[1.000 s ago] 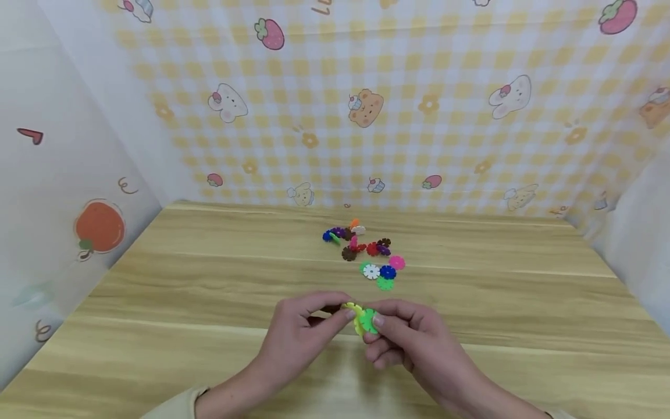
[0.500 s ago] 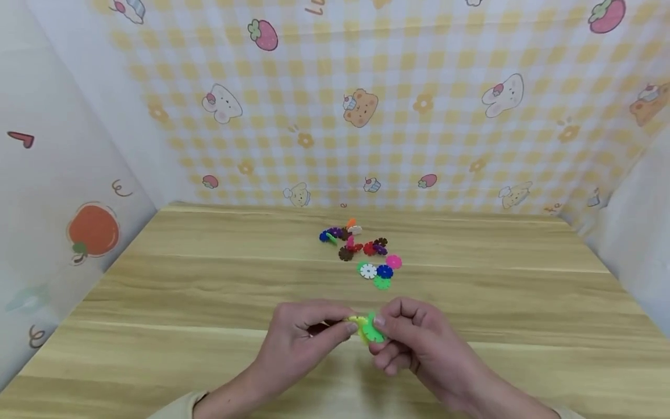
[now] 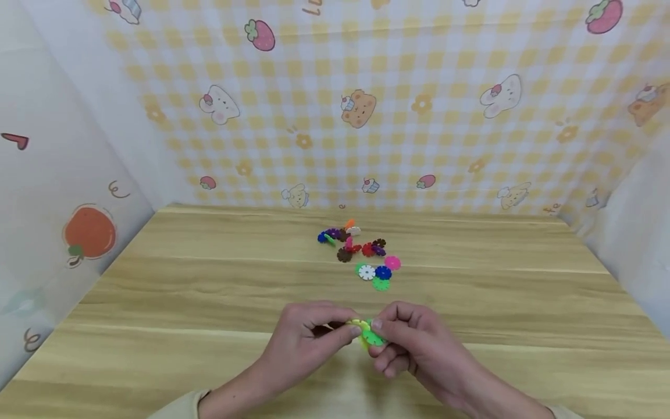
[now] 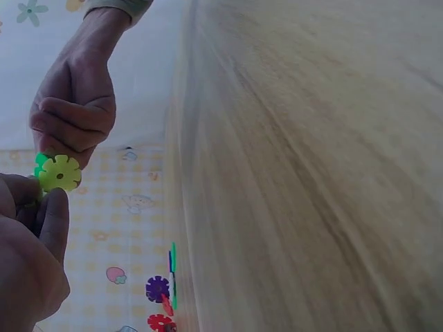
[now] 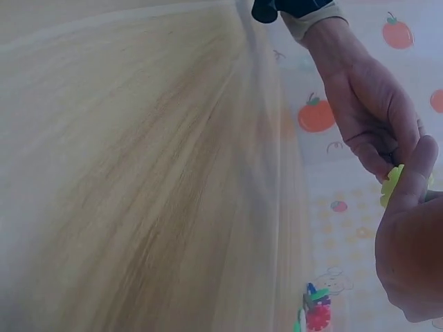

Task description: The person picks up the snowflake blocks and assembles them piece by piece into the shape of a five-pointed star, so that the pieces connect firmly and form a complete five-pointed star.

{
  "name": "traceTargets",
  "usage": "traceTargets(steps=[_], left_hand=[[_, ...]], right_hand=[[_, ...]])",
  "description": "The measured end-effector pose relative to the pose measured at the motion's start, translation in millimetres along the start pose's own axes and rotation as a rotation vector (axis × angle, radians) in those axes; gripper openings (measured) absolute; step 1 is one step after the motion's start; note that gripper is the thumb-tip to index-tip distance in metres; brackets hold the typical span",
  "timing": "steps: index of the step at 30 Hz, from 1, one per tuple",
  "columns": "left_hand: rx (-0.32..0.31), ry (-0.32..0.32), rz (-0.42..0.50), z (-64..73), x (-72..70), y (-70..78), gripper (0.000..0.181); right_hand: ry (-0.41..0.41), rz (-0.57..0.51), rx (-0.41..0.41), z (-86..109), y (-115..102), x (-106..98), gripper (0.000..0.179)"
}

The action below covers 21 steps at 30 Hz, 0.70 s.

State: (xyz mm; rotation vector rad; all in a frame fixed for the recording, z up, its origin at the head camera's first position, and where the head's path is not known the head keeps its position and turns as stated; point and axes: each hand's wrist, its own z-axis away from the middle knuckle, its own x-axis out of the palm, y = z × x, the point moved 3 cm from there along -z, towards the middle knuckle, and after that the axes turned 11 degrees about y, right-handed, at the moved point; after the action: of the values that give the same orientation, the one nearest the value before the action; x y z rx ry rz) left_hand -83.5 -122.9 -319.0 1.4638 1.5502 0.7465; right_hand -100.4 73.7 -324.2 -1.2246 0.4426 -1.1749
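Head: the left hand (image 3: 306, 340) pinches a yellow disc (image 3: 360, 323), the right hand (image 3: 421, 340) a green disc (image 3: 374, 338) at its 4 o'clock. A skewed push might make either slip onto the counter (image 3: 209, 279). The hands sit closer together than half a second ago. Left wrist: the green disc peeks out at the yellow disc's 10 o'clock. Right wrist: the right hand partly covers the yellow disc.
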Motion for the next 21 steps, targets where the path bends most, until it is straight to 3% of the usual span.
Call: traceTargets(steps=[5,12,16,21], left_hand=[[-0.125,-0.001,-0.049,-0.5,-3.1,-3.3,0.011],[-0.290,-0.064,-0.039,-0.9,-8.0,-7.6,0.014],[-0.304,-0.087,-0.015,-1.1,-9.1,-9.2,0.015],[-0.254,-0.109,-0.019,-2.7,-9.2,-10.0,0.019]], right_hand=[[-0.003,-0.018,0.026,-3.4,4,1,0.020],[0.042,0.035,0.030,-13.1,6,4,0.020],[0.055,0.061,0.036,-17.0,4,6,0.020],[0.070,0.082,0.032,-19.2,3,7,0.021]])
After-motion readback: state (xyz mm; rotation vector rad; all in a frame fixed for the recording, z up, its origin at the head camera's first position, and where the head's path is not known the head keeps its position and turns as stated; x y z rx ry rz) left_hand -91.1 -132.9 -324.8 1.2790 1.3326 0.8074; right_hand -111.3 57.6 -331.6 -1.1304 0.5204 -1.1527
